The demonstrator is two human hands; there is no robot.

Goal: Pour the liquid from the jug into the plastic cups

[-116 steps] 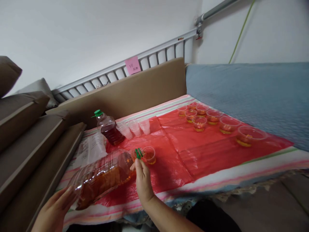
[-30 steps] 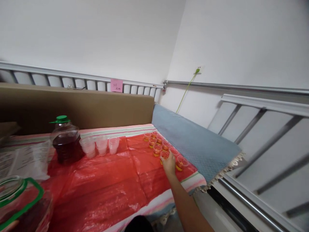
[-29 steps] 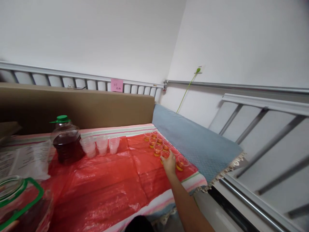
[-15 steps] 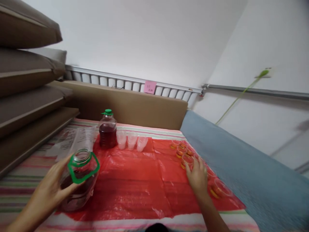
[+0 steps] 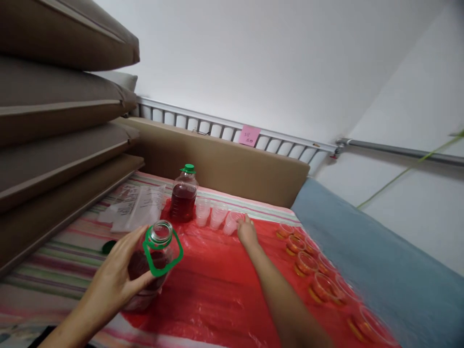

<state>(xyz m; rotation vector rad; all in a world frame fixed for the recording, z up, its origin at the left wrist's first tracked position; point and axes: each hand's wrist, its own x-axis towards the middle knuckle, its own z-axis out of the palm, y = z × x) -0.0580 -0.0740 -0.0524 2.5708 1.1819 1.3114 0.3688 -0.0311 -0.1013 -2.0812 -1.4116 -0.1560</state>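
My left hand [image 5: 118, 270] is wrapped round a clear plastic jug [image 5: 159, 253] with a green ring handle. The jug stands uncapped, with dark red liquid inside. Farther back, my right hand [image 5: 249, 234] reaches the rightmost stack of clear plastic cups [image 5: 231, 224]. Its fingertips close on the rim of a cup there, though the exact grip is partly hidden. Two more cup stacks [image 5: 217, 216] stand to its left. Along the right side sit several cups with amber liquid [image 5: 306, 263], spread in rows.
A second jug [image 5: 183, 200] with a green cap and red liquid stands behind. Red plastic sheeting [image 5: 213, 280] covers part of the striped cloth [image 5: 54, 270]. Plastic bags [image 5: 145, 208] and a dark green cap [image 5: 108, 247] lie left. Stacked cushions [image 5: 65, 111] rise at the far left.
My right hand has moved from the filled cups on the right to the rightmost cup stack at the back. The left hand still holds the jug. The view has turned left.
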